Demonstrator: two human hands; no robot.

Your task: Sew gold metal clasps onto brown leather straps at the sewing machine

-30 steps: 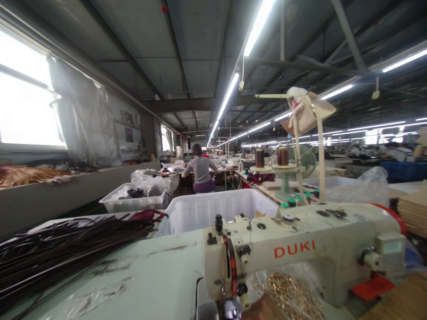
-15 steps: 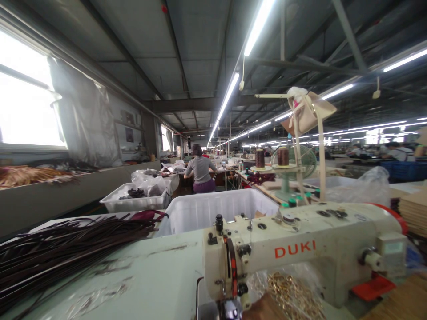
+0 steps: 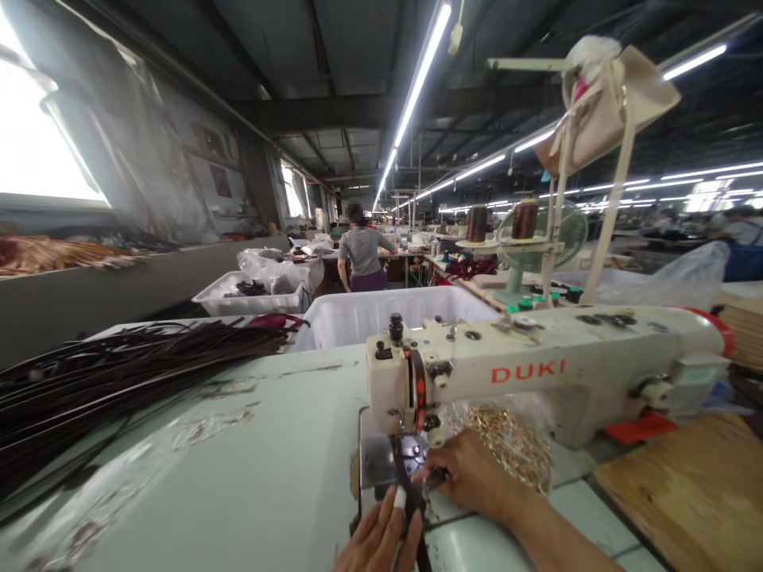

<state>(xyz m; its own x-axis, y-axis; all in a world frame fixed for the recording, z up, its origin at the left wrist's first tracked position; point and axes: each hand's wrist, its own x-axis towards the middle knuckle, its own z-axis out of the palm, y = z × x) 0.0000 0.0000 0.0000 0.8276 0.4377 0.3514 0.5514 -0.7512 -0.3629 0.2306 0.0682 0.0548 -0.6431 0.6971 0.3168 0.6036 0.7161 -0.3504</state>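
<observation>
1. The pale green work table [image 3: 280,445] carries the cream sewing machine [image 3: 536,373], taken here as the landmark; the flat top gives long pieces room to lie
2. A white plastic bin [image 3: 381,314] is seen just behind the machine's head, and a second bin with bagged goods farther behind and to the left
3. A heap of dark leather strips [image 3: 119,373] is spread well to the left of the machine, laid lengthwise, seemingly so that single strips can be drawn off
4. A clear bag of gold metal fittings [image 3: 513,445] is tucked under the machine's arm, near the right hand
5. Two thread cones on a stand are seen behind the machine, with a person at another bench far beyond
6. One dark strip [image 3: 400,469] is laid on the metal plate directly under the needle end of the machine
7. The right hand [image 3: 470,477] is pressed beside the presser foot, its fingertips pinched on the strip, apparently to steer it
8. The left hand [image 3: 381,540], one finger taped white, lies flat with fingers together on the strip's near end, apparently to hold it straight
</observation>
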